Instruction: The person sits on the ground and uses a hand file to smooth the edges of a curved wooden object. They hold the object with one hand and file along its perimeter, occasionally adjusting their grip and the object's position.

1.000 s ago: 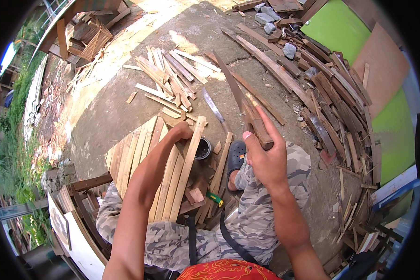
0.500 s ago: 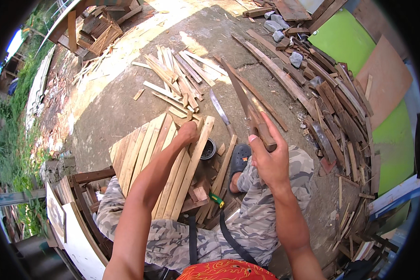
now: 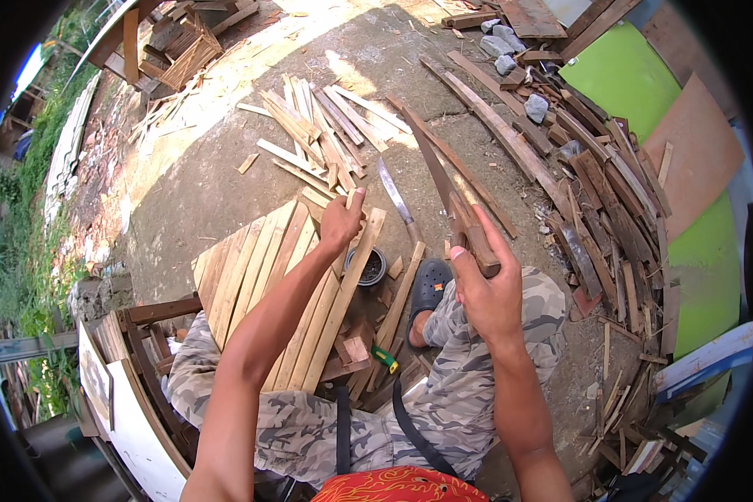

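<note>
My right hand (image 3: 489,289) is closed round the wooden handle of a handsaw (image 3: 433,163), its long brown blade pointing up and away. My left hand (image 3: 341,224) is closed over the far end of a slatted wooden panel (image 3: 251,263), with what looks like a small wood offcut (image 3: 351,198) in its fingers. The panel, made of pale strips side by side, slopes across my left leg. Its rightmost slat (image 3: 343,301) sticks out beyond the neighbouring ones. A large knife (image 3: 396,194) lies on the ground between the panel and the saw.
A dark round container (image 3: 370,266) stands by the panel, near my clog (image 3: 431,293). A green-and-black tool (image 3: 385,359) lies on scrap wood. Cut strips (image 3: 318,134) are heaped ahead. Old boards (image 3: 594,201) and stones (image 3: 535,109) line the right side.
My left hand has lifted slightly and turned, its thumb side now pointing up and right. My right hand and the saw have shifted only slightly.
</note>
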`<state>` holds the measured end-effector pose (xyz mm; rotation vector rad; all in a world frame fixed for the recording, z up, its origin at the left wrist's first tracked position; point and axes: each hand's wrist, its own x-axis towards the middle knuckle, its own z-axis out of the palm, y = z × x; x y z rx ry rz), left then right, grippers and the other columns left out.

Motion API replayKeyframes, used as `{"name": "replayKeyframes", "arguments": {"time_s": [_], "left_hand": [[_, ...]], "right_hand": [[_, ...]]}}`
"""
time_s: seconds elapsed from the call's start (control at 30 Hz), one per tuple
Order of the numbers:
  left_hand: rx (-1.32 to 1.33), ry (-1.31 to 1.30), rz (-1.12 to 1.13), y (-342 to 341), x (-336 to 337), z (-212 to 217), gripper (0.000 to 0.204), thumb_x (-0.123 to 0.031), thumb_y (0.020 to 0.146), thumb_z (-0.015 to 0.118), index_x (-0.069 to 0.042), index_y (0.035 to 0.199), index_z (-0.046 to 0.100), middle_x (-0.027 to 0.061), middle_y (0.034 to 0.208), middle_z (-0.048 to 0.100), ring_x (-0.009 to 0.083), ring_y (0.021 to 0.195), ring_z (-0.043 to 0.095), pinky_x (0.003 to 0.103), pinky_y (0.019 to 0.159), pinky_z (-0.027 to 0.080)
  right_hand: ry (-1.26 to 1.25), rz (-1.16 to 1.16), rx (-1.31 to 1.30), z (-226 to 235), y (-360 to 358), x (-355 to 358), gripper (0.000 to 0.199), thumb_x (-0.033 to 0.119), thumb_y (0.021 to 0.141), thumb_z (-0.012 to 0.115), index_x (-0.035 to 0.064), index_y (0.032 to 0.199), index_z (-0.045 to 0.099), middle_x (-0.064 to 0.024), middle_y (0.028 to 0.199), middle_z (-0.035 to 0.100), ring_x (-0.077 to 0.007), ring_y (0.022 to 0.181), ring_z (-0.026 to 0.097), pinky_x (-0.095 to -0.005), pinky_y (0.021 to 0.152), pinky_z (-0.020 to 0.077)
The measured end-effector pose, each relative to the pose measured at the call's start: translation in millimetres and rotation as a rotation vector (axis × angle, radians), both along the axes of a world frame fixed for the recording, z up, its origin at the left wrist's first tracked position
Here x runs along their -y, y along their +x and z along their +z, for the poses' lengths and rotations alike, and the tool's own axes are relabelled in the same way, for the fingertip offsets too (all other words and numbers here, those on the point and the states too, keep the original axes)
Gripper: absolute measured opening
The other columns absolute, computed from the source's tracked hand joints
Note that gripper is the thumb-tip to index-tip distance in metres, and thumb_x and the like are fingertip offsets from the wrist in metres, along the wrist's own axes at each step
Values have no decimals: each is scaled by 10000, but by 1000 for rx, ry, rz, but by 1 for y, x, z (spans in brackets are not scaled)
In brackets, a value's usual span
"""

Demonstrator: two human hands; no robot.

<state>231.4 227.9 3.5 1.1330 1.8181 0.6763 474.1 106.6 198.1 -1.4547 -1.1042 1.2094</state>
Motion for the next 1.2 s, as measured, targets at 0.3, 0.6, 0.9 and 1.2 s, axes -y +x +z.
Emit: {"name": "replayKeyframes", "arguments": {"time_s": [0.3, 0.6, 0.9, 1.2], "left_hand": [[-252, 174, 186, 17, 24, 4, 537, -511, 968, 655, 4, 1076, 760, 172, 914, 769, 292, 836, 741, 412, 811, 542], [-352, -35, 3, 23, -11, -20, 374, -277, 943, 644, 22, 1152, 727, 254, 1121, 736, 399, 1022, 725, 465, 888, 572], [-452, -245, -528, -15, -50, -91, 351, -273, 867, 681, 69, 883, 758, 260, 929, 752, 374, 863, 763, 453, 749, 609], [-444, -210, -631, -16, -52, -77, 352, -247, 855, 696, 100, 886, 745, 313, 938, 730, 416, 905, 744, 478, 796, 596]], "right_hand": [[8, 12, 2, -2, -6, 0, 596, 103, 952, 652, -63, 1496, 472, -209, 1321, 665, -212, 1172, 645, -329, 1003, 491], [26, 51, 47, -7, -18, -3, 595, 110, 946, 660, -68, 1484, 481, -219, 1335, 662, -216, 1202, 638, -330, 1018, 486], [68, 98, 211, -11, -16, -8, 614, 158, 930, 678, -56, 1475, 493, -292, 1304, 663, -339, 1205, 674, -368, 1005, 505], [71, 130, 312, -7, -15, -8, 598, 157, 934, 668, -27, 1479, 504, -285, 1061, 726, -359, 969, 749, -406, 850, 556]]}}
